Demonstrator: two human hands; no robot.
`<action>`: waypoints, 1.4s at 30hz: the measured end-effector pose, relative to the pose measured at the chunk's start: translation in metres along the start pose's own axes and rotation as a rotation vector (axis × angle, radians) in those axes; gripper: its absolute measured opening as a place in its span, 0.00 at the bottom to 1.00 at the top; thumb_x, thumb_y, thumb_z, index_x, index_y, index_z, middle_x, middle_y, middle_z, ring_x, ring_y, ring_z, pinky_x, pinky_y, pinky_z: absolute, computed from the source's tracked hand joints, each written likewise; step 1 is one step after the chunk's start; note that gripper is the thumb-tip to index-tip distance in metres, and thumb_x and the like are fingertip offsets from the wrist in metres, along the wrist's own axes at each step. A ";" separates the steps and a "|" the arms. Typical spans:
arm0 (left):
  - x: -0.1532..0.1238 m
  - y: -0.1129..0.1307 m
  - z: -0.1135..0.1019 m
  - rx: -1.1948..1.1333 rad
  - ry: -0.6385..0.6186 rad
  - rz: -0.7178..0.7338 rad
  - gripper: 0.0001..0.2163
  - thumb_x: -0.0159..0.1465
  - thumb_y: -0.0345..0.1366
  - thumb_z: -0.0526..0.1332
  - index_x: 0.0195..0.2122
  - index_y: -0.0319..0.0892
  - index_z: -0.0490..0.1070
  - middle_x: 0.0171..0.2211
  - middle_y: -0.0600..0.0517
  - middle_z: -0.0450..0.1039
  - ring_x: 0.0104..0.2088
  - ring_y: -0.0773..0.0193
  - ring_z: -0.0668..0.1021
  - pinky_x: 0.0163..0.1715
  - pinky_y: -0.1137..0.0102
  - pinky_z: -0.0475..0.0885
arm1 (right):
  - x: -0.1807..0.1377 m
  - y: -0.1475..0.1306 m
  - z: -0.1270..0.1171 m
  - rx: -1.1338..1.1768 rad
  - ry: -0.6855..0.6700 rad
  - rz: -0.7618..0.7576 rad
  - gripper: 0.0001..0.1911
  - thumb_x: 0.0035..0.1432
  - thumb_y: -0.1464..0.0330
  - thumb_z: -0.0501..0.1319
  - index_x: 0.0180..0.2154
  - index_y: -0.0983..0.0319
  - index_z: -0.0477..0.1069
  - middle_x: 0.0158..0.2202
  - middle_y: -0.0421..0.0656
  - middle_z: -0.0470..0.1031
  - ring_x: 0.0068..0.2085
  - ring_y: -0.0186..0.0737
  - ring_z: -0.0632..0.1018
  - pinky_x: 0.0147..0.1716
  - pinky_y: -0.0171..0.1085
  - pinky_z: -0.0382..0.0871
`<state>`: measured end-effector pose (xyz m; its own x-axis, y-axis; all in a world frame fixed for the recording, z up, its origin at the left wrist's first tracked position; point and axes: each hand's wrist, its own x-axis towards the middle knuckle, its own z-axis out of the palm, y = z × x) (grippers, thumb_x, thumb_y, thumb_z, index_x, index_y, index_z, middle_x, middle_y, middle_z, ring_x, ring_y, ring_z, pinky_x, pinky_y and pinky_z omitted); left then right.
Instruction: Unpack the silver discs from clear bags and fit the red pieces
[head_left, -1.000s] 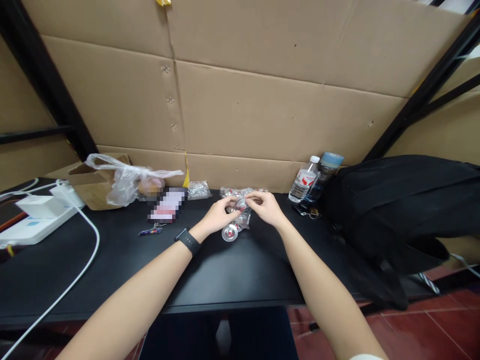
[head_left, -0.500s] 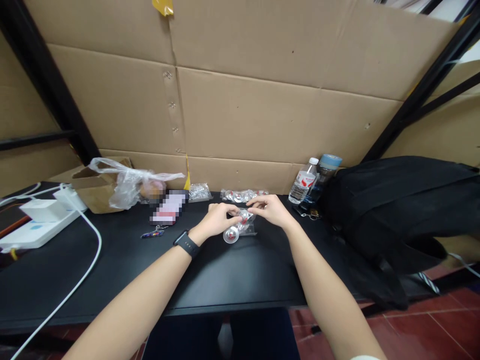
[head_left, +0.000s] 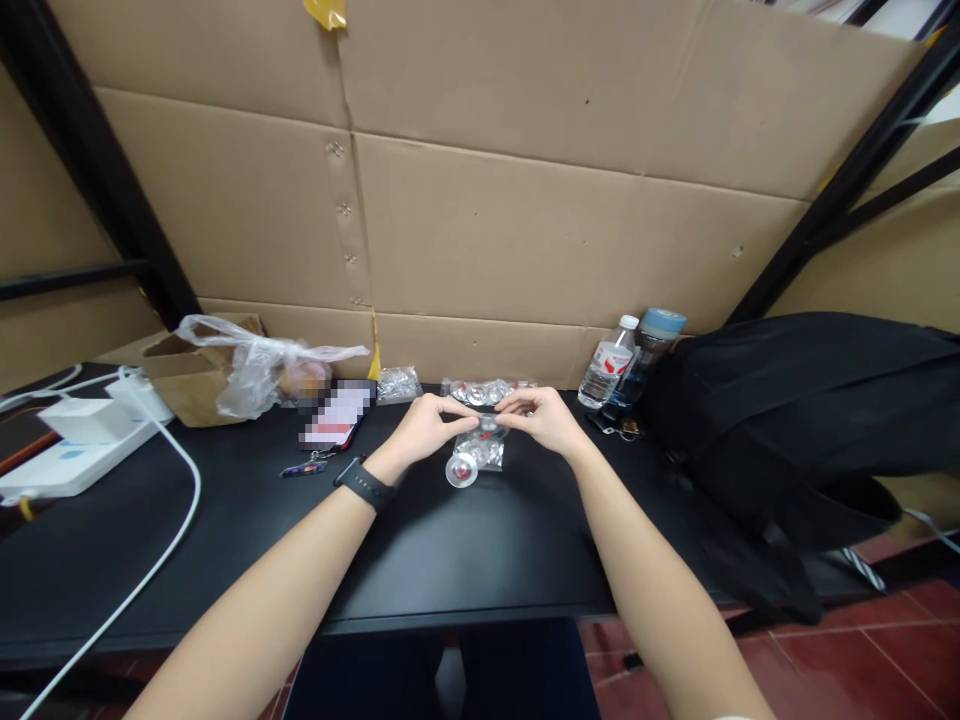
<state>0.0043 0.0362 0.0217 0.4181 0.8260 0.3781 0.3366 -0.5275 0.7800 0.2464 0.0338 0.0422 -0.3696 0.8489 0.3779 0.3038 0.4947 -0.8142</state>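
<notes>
Clear glossy plastic bag (head_left: 484, 452); disc (head_left: 460, 470) prob. shiny metal; matt black table (head_left: 465, 540).

Open bench (head_left: 465, 550) along front edge, clear packet (head_left: 481, 453) at centre, white cable (head_left: 196, 490) crossing left end, black bag (head_left: 787, 430) covering right end, bottles (head_left: 611, 372) and plastic bag (head_left: 259, 370) lining rear edge.

Wears a black smartwatch (head_left: 358, 482) with a flat dark face and a matte black band, strapped round the wrist behind the left hand (head_left: 424, 425). Shows both forearms bare down to the lower edge, with a sliver of white cloth (head_left: 724, 715) at the right elbow.
</notes>
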 end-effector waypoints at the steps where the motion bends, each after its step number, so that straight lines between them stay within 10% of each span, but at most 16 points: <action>1: 0.000 -0.002 0.000 -0.002 0.021 -0.013 0.13 0.60 0.47 0.66 0.39 0.46 0.84 0.41 0.50 0.84 0.44 0.52 0.83 0.50 0.62 0.75 | 0.000 0.000 0.003 -0.003 0.010 -0.006 0.17 0.49 0.56 0.73 0.34 0.62 0.80 0.29 0.45 0.82 0.29 0.42 0.81 0.32 0.39 0.76; 18: 0.007 -0.028 0.009 -0.116 0.054 -0.015 0.11 0.59 0.42 0.68 0.39 0.42 0.79 0.38 0.47 0.83 0.40 0.56 0.83 0.49 0.60 0.76 | 0.003 0.002 0.014 0.058 0.205 -0.052 0.14 0.55 0.57 0.69 0.37 0.61 0.77 0.33 0.45 0.80 0.32 0.40 0.80 0.36 0.39 0.75; 24: 0.009 -0.032 0.010 -0.133 0.187 -0.029 0.11 0.62 0.41 0.65 0.41 0.41 0.76 0.39 0.47 0.81 0.41 0.58 0.82 0.47 0.63 0.75 | 0.004 0.016 0.015 0.120 0.010 0.043 0.31 0.48 0.60 0.72 0.54 0.58 0.69 0.39 0.44 0.79 0.33 0.36 0.79 0.34 0.35 0.74; 29: -0.001 -0.012 0.015 0.158 0.400 0.065 0.18 0.62 0.45 0.65 0.50 0.43 0.68 0.46 0.47 0.76 0.46 0.58 0.78 0.49 0.63 0.71 | 0.007 0.030 0.020 0.200 0.170 0.173 0.27 0.47 0.61 0.71 0.48 0.60 0.69 0.29 0.38 0.76 0.26 0.35 0.77 0.28 0.35 0.72; 34: -0.006 0.001 0.023 0.589 0.117 0.299 0.09 0.64 0.39 0.64 0.45 0.46 0.73 0.47 0.48 0.76 0.52 0.53 0.74 0.50 0.60 0.64 | 0.008 0.036 0.026 0.206 0.183 0.222 0.29 0.47 0.61 0.72 0.50 0.60 0.68 0.28 0.39 0.78 0.26 0.36 0.77 0.23 0.31 0.65; 42: 0.003 -0.035 -0.017 0.779 0.371 0.154 0.12 0.71 0.32 0.52 0.46 0.45 0.75 0.46 0.46 0.79 0.49 0.55 0.77 0.48 0.60 0.61 | 0.010 0.045 0.036 -0.220 0.040 -0.104 0.16 0.70 0.60 0.52 0.49 0.60 0.73 0.50 0.49 0.79 0.50 0.45 0.78 0.52 0.46 0.71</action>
<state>-0.0207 0.0602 0.0043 0.2504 0.6741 0.6949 0.8365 -0.5120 0.1953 0.2250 0.0581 -0.0063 -0.3756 0.7955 0.4755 0.4514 0.6051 -0.6558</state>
